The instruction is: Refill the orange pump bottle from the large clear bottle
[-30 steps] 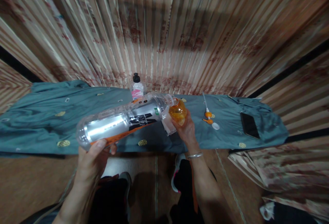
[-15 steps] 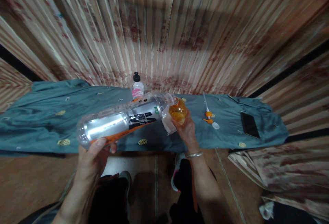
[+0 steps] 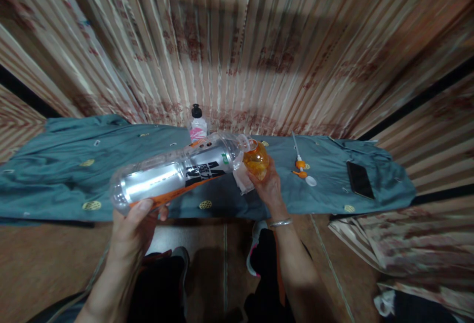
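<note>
My left hand point(image 3: 135, 226) grips the base end of a large clear plastic bottle point(image 3: 177, 172) with a silver, black and orange label. The bottle lies tilted, its neck end a little higher and pointing right. At its mouth is the opening of a small amber bottle point(image 3: 256, 160), which my right hand point(image 3: 269, 187) holds with fingers wrapped round it. Whether the two mouths touch I cannot tell. Any liquid passing between them is too fine to make out. Partly behind the amber bottle, a pale packet or cloth point(image 3: 243, 180) shows on the table.
A teal patterned cloth point(image 3: 163, 140) covers the narrow table. At the back stands a black-capped bottle with a pink label point(image 3: 198, 125). To the right lie an orange pump head with its tube point(image 3: 300, 165), a small clear disc point(image 3: 311, 181) and a black phone point(image 3: 360, 180). Striped curtains point(image 3: 222, 41) hang behind.
</note>
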### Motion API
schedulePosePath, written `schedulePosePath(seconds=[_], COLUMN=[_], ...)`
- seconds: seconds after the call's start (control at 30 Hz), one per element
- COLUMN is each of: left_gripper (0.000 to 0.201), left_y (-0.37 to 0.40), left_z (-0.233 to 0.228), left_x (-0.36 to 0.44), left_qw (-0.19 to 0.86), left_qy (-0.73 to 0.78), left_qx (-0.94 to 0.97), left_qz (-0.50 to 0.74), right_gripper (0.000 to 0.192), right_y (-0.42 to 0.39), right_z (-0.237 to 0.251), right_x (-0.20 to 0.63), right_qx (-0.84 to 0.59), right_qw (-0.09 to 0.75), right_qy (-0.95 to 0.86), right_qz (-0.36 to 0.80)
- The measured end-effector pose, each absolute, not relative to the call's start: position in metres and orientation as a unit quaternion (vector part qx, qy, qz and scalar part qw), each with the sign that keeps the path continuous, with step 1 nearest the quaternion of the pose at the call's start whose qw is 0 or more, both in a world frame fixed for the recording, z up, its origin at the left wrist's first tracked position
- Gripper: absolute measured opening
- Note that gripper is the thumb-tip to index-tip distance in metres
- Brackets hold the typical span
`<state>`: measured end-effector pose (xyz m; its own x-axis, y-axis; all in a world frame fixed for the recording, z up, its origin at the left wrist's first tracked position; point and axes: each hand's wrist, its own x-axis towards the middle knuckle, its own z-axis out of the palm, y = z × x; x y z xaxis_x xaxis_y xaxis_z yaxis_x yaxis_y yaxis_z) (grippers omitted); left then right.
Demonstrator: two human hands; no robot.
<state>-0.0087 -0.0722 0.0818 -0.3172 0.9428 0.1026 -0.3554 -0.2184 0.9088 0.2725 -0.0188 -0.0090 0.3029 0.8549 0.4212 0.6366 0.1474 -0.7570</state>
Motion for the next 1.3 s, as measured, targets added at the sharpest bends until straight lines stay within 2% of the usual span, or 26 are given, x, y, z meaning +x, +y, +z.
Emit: schedulePosePath(seconds=[0.2,0.5,0.97,1.3], left_gripper=[0.062,0.06,0.064,0.056], left_y=[-0.0718,-0.071,-0.0716,-0.0721], left_z=[0.0772,0.0804,0.0802,0.076], left_x=[-0.0137,-0.009,-0.0108,-0.0128], left_qw=[0.476,0.473,0.472,0.47], left_qy=[0.415,0.424,0.416,0.417], left_qx=[0.344,0.328,0.335,0.348], left_qz=[0.695,0.699,0.701,0.696], right_gripper=[0.063,0.068,0.066,0.066], right_y=[-0.0196,-0.0168,-0.0183,-0.0189], right_z=[-0.0095,-0.0167,-0.0116,-0.0112], right_x=[0.2728,0.2743,0.2736,0.2732], right_qx=[-0.634,-0.641,-0.638,-0.645], right_qw=[0.491,0.487,0.491,0.481], right_qy=[-0.586,-0.586,-0.584,-0.585], right_qz=[0.112,0.091,0.101,0.103])
